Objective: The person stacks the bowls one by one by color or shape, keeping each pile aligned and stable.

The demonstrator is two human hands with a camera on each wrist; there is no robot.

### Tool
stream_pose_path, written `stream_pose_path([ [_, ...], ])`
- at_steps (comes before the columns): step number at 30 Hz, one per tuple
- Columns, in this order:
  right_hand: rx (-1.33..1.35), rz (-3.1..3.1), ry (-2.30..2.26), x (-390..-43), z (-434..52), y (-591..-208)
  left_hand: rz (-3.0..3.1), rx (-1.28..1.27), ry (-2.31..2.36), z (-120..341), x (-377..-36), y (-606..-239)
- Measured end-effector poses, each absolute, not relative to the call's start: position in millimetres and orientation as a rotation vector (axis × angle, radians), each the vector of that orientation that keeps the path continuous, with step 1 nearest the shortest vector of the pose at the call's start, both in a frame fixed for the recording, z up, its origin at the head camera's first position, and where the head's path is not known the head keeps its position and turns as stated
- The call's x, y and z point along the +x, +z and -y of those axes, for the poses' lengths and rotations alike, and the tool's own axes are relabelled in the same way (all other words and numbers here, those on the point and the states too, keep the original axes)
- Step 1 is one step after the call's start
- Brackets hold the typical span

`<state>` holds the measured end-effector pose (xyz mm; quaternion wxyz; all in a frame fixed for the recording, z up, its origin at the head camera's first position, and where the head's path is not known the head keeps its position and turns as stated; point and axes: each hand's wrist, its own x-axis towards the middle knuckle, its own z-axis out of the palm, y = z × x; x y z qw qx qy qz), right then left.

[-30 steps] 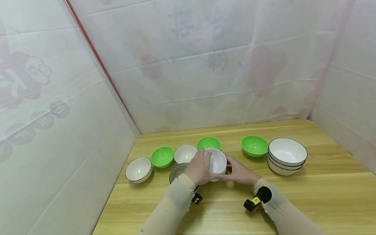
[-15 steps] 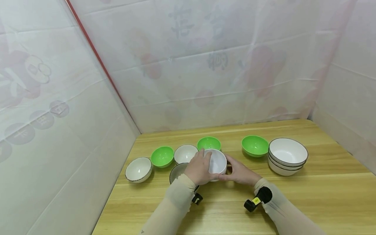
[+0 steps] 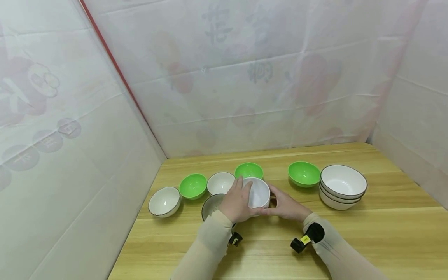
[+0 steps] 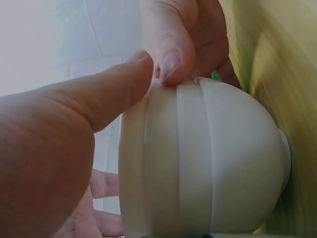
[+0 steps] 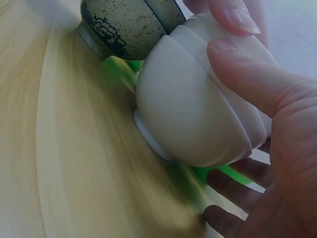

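Several small white bowls (image 3: 259,192) are nested in a stack at mid-table in the head view, their layered rims visible in both wrist views. My left hand (image 3: 238,203) grips the stack from the left, fingers at the rim and thumb along the near side. On the other side, my right hand (image 3: 287,205) holds it with the thumb at the near wall and fingers spread round the right. Both thumbs meet at the front. The stack stands upright, its foot close to the wood in the left wrist view. A grey speckled bowl (image 5: 131,29) sits beside it, partly behind my left hand.
Green bowls (image 3: 193,186) stand left, behind the stack and right of it. A white bowl (image 3: 221,182) and a dark-rimmed cream bowl (image 3: 164,201) are on the left. Large white bowls (image 3: 342,181) are stacked at the right. Printed sheeting (image 3: 224,97) walls the wooden table (image 3: 266,252).
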<state>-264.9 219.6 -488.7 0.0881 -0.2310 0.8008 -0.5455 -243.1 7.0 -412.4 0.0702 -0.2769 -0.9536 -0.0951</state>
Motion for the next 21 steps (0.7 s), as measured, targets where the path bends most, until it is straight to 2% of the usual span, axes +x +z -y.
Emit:
stream_pose_path([
  [21,-0.708,-2.435,-1.591,-262.9,-217.7,-486.7,2.871,-0.809,-0.448,-3.5,-240.7,-412.9],
])
